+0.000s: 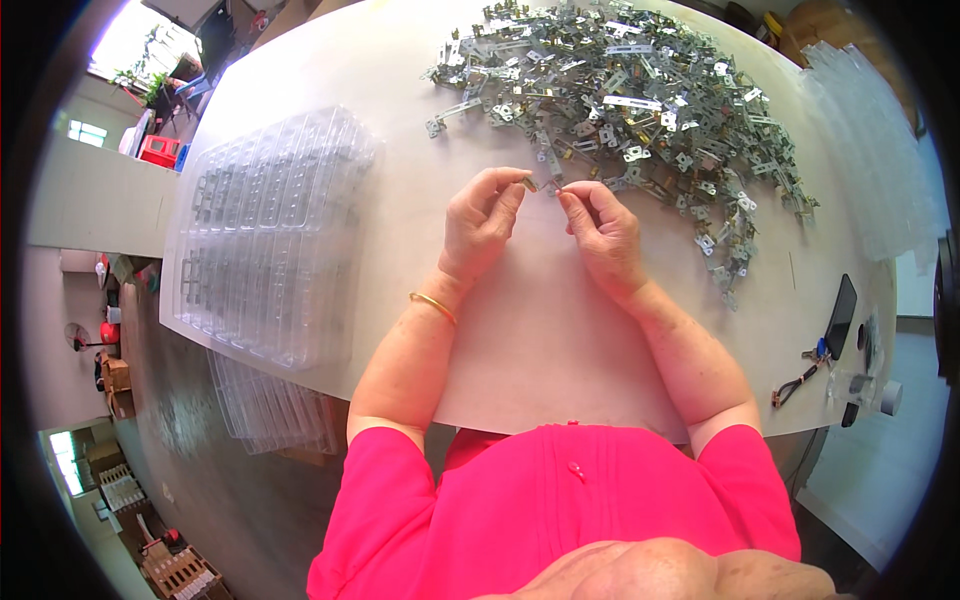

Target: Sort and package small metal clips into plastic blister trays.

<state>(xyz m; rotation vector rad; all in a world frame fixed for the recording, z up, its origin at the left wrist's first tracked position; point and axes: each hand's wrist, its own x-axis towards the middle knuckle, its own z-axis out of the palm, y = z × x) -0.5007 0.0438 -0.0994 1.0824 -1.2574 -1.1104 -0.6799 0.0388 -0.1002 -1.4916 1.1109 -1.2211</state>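
1. Above the pale tabletop (540,340), the left hand (478,222) clamps a small metal piece (530,184) between thumb and finger, probably to keep it steady in sight.
2. Opposite, the right hand (605,232) has thumb and finger together, seemingly on a slender piece (557,190) too small to identify.
3. Just beyond lies the metal-parts heap (640,110), presumably for short reaches.
4. To the left, clear compartment trays (285,345) sit stacked, likely saving space.
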